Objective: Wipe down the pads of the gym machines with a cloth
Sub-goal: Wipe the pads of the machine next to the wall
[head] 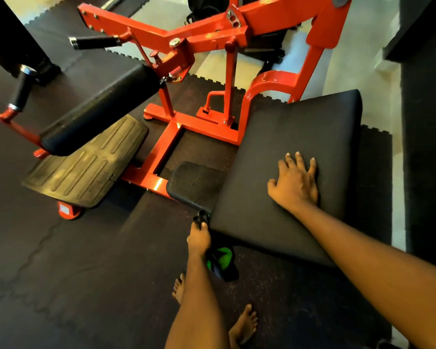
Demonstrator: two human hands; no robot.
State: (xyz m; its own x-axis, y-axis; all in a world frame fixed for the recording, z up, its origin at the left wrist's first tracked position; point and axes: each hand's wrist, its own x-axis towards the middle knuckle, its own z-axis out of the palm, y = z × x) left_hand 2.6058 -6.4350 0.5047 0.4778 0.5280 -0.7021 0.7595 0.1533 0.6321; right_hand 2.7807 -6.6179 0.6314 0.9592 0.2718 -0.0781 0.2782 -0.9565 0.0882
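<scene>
Open dark rubber floor mat (pixel 86 260) flanks the black square vinyl pad (pixel 300 137) along its left edge. Right hand (pixel 296 185) lies flat atop it with fingers spread. Left hand (pixel 198 239) pinches the small black knob (pixel 200 219) at the pad's near corner.

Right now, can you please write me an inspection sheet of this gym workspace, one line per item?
Surface: dark rubber floor mats with interlocking edges.
Job's things: large seat pad; long roller pad; small pad; green and black cloth below the seat pad's near corner.
Clutter: dark bag-like object behind the frame.
Hands: right hand flat on the seat pad, fingers spread; left hand at a black knob, cloth just under it, grip unclear.
Cables: nothing seen.
Surroundings: red machine frame, ribbed footplate, black handles, bare feet.
</scene>
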